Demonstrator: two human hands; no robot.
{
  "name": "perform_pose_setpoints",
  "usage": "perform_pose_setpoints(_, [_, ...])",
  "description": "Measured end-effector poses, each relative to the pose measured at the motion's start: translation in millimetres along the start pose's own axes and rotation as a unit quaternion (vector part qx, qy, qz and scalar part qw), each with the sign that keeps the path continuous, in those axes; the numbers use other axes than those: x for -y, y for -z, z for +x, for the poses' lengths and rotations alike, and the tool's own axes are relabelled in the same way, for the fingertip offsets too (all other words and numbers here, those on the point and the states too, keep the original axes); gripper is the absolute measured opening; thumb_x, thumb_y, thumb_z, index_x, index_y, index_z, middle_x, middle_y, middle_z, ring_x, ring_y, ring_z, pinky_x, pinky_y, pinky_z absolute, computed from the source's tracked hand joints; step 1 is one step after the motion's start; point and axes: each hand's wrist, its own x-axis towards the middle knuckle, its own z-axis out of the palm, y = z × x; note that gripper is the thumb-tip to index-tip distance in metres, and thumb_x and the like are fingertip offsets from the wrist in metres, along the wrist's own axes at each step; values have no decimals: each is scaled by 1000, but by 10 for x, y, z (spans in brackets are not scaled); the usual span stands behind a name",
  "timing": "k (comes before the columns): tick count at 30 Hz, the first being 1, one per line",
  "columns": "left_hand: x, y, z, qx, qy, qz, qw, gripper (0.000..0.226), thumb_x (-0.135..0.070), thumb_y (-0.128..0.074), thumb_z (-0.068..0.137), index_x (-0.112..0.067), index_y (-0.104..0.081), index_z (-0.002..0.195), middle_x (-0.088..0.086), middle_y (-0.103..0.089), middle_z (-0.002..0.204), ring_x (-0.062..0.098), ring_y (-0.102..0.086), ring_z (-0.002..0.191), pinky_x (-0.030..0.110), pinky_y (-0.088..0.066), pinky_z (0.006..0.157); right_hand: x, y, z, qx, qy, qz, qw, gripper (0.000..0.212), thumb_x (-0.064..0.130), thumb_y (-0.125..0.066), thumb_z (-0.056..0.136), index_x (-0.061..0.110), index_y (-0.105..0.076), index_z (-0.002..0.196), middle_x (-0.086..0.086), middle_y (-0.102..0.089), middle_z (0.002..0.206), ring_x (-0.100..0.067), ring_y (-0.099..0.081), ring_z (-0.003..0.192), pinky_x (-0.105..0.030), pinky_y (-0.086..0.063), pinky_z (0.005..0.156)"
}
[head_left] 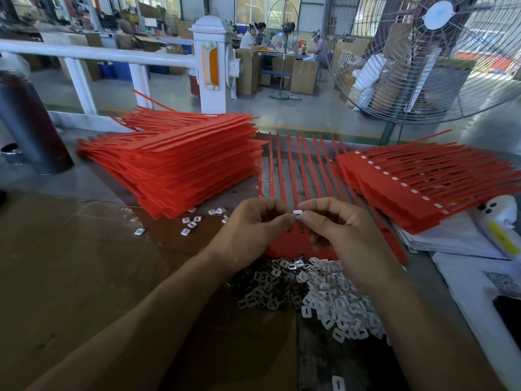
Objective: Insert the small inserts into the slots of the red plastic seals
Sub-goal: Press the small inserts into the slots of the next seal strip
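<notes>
Hands meet above red seal strip (298,244) lying flat on tabletop (84,263). Left hand (253,224) and right hand (335,224) both pinch one white insert (297,213) between fingertips, grip pressed together on it. Loose insert heap (318,292) near wrists. Unfilled seal stack (180,167) left; fitted seal stack (428,187) right.

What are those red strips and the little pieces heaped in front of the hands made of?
The red seals look like matte moulded plastic: thin, uniform colour, flexible tails. The heap of inserts seems mixed: white pieces look plastic, greyer ones glint like metal, though that is uncertain. The pinched insert looks like white plastic.
</notes>
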Motion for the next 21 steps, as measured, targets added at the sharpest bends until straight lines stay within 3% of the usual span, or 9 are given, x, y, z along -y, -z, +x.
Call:
perform_pose_setpoints(4, [-9,6,-7,1,4,-17,1000,22,-27,-66,92,-6,-71,92,21,-70,91,25,-61,80,52,-50,80,53,-40,-24,-4,54,-38,998,17,32,-74,92,39,-75,107,7,-76,98,-3,-67,77,-21,-54,67])
perform_pose_setpoints(8, [-4,8,-8,3,8,-24,1000,17,-20,-66,97,-5,-71,93,18,-70,91,17,-62,81,37,-48,81,79,-57,-40,-8,80,-68,994,16,31,-72,94,40,-74,107,11,-76,100,-5,-71,90,-20,-53,69])
perform_pose_setpoints(16, [-1,1,-13,7,5,-25,1000,17,-18,-63,98,-1,-69,98,20,-71,97,20,-64,87,43,-52,88,89,-91,-62,-26,98,-95,990,14,33,-71,94,40,-74,105,18,-75,97,0,-70,91,-10,-51,71])
perform_pose_setpoints(21, [-14,-4,-17,6,8,-25,1000,20,-23,-63,95,-4,-69,97,17,-71,96,18,-64,85,44,-51,89,90,-98,-62,-30,97,-108,989,13,36,-72,93,39,-75,105,19,-75,98,0,-70,94,-12,-52,71])
